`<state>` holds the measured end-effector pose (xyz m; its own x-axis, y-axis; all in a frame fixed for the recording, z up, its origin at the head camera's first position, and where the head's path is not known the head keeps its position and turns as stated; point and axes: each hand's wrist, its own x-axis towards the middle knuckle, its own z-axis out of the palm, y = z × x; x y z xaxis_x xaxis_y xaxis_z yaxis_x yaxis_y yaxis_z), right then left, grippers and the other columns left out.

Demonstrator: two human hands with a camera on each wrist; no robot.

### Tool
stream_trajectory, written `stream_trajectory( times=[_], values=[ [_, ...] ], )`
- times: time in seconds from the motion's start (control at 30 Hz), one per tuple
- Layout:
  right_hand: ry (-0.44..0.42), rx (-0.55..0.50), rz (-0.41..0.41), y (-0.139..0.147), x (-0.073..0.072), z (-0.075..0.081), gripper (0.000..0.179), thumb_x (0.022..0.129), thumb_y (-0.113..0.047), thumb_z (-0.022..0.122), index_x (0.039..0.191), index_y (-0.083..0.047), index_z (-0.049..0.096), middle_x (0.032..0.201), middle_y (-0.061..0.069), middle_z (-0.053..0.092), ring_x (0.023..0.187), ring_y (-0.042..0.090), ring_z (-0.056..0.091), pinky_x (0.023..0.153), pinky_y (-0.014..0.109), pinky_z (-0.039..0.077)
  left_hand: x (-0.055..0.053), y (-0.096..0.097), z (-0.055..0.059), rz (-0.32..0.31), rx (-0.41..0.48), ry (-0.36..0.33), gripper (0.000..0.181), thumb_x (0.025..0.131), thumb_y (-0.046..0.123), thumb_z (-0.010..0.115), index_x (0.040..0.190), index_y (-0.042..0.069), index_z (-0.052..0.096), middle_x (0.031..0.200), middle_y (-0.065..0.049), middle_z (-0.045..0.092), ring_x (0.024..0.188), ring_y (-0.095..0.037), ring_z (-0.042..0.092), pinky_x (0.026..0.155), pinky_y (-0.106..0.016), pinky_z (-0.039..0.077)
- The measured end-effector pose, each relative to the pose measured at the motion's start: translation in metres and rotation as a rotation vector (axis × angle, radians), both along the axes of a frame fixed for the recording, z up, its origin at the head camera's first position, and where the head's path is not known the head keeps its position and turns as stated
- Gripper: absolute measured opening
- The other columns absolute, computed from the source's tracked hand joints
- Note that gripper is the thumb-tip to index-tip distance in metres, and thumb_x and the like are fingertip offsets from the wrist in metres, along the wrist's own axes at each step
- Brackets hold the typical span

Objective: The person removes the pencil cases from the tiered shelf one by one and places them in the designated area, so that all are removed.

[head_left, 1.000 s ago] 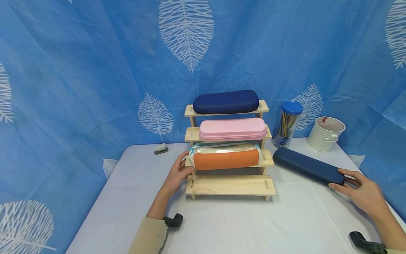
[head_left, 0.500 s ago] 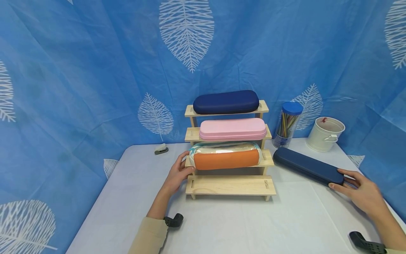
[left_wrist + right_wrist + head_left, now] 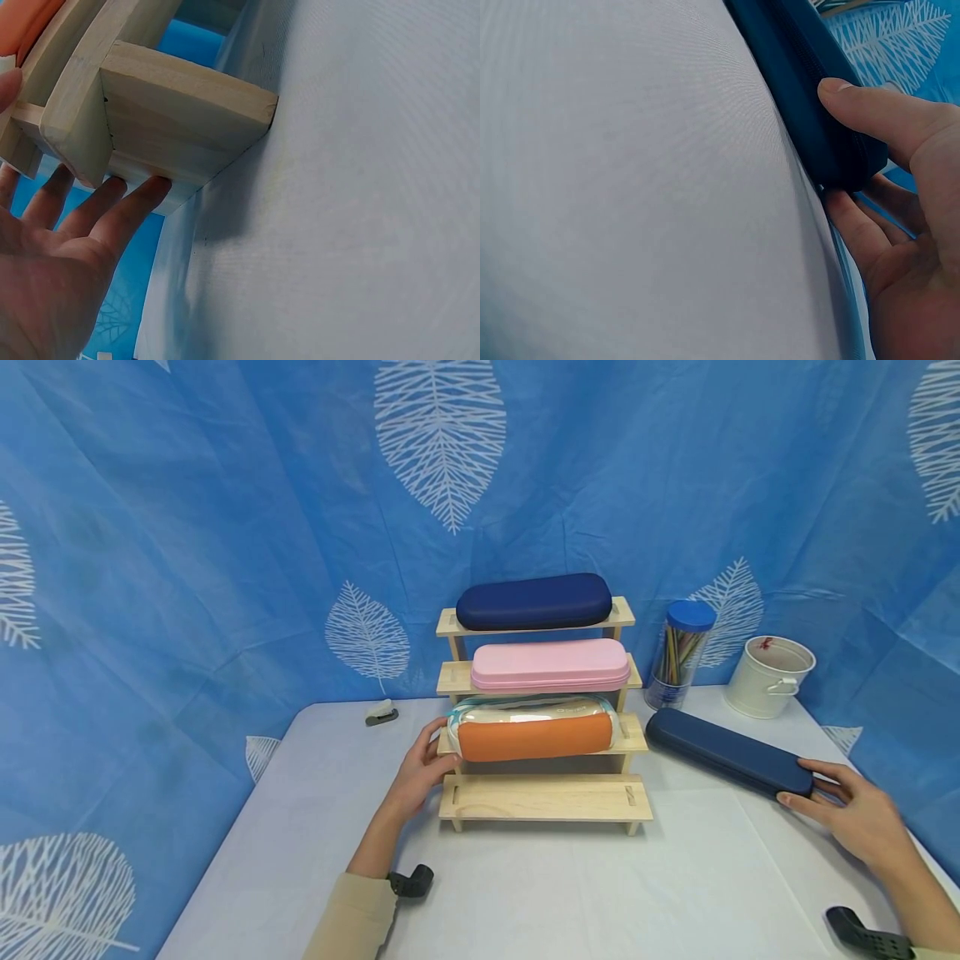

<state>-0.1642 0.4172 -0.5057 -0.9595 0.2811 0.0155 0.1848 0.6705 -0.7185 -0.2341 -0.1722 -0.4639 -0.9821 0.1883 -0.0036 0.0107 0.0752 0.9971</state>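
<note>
A stepped wooden rack (image 3: pixel 546 799) stands mid-table. My left hand (image 3: pixel 422 770) holds its left end at the tier bearing an orange pencil case with a clear top (image 3: pixel 536 735). In the left wrist view, the fingers (image 3: pixel 127 214) touch the rack's end panel and the thumb tip shows near the orange case. A pink pencil case (image 3: pixel 551 665) lies one tier up, a navy case (image 3: pixel 535 602) on the top tier. On the right, my right hand (image 3: pixel 862 810) grips the near end of a dark blue pencil case (image 3: pixel 727 752) lying aslant on the table, thumb on top, fingers at its end.
Behind the dark blue case stand a clear jar of pencils with a blue lid (image 3: pixel 680 652) and a white metal bucket (image 3: pixel 771 677). A small stapler (image 3: pixel 382 712) lies at the back left. A blue leaf-print cloth (image 3: pixel 247 527) hangs behind the white table (image 3: pixel 570 893).
</note>
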Motion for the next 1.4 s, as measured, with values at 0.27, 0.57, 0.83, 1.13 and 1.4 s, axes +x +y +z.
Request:
stream_trajectory(
  times=[0.27, 0.57, 0.83, 1.13, 1.4],
  values=[
    [-0.002, 0.000, 0.008, 0.000, 0.000, 0.001, 0.094, 0.082, -0.050, 0.071, 0.148, 0.002, 0.029, 0.148, 0.037, 0.018, 0.122, 0.060, 0.032, 0.084, 0.068, 0.037, 0.000, 0.000, 0.000, 0.001, -0.003, 0.002, 0.064, 0.088, 0.023, 0.069, 0.142, 0.038, 0.038, 0.137, -0.002, 0.051, 0.114, -0.027, 0.057, 0.089, -0.048, 0.048],
    [-0.005, -0.016, 0.021, 0.001, 0.000, 0.001, 0.093, 0.082, -0.050, 0.071, 0.149, 0.000, 0.029, 0.149, 0.036, 0.016, 0.123, 0.060, 0.031, 0.084, 0.068, 0.037, 0.000, 0.000, -0.001, 0.005, -0.004, 0.007, 0.064, 0.088, 0.023, 0.069, 0.142, 0.038, 0.038, 0.137, -0.001, 0.051, 0.114, -0.027, 0.057, 0.089, -0.048, 0.048],
    [-0.021, 0.020, 0.035, 0.002, 0.001, 0.006, 0.091, 0.084, -0.051, 0.069, 0.146, 0.003, 0.031, 0.145, 0.040, 0.020, 0.119, 0.062, 0.034, 0.078, 0.066, 0.042, 0.000, 0.000, -0.003, -0.002, 0.011, 0.014, 0.064, 0.088, 0.022, 0.069, 0.142, 0.038, 0.038, 0.137, -0.002, 0.051, 0.115, -0.027, 0.056, 0.090, -0.048, 0.047],
    [0.064, 0.055, 0.050, -0.005, 0.001, 0.016, 0.084, 0.088, -0.048, 0.066, 0.145, 0.004, 0.034, 0.147, 0.035, 0.025, 0.129, 0.057, 0.025, 0.095, 0.065, 0.028, 0.001, 0.001, -0.003, 0.006, 0.013, 0.017, 0.064, 0.088, 0.022, 0.069, 0.142, 0.037, 0.038, 0.137, -0.001, 0.051, 0.114, -0.026, 0.056, 0.089, -0.047, 0.048],
    [0.161, 0.065, 0.055, -0.018, 0.001, 0.024, 0.078, 0.088, -0.044, 0.067, 0.145, 0.000, 0.039, 0.147, 0.028, 0.032, 0.131, 0.050, 0.028, 0.102, 0.061, 0.024, 0.001, 0.002, -0.005, 0.012, 0.008, 0.009, 0.064, 0.087, 0.024, 0.070, 0.142, 0.038, 0.039, 0.137, -0.001, 0.051, 0.115, -0.026, 0.056, 0.089, -0.046, 0.048]
  ],
)
